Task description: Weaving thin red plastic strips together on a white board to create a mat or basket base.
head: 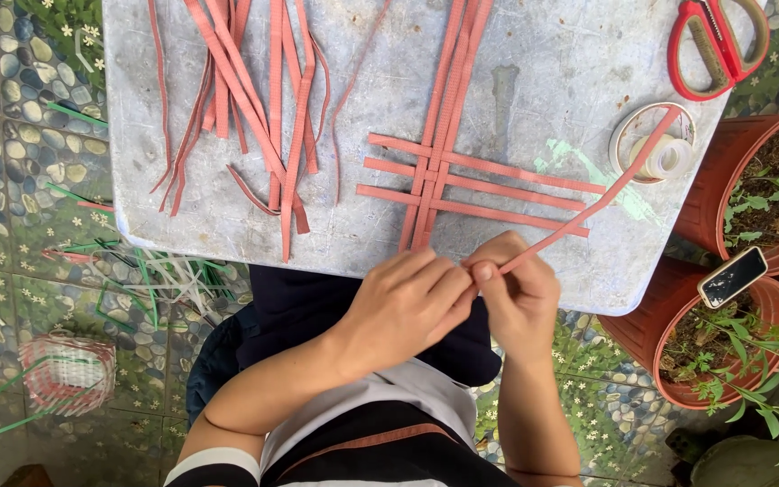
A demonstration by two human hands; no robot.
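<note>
Hands [462, 298] on pink strip [588, 203]

Salmon-pink strips [462, 176]; red-handled scissors [719, 45]; terracotta pots [678, 298].

A worn grey tabletop [543, 54] carries a loose heap of pink plastic strips [245, 99], a flat crosswise weave of pink strips [444, 180], red-handled scissors [719, 41] and a clear tape roll [664, 155] near its right edge.
</note>
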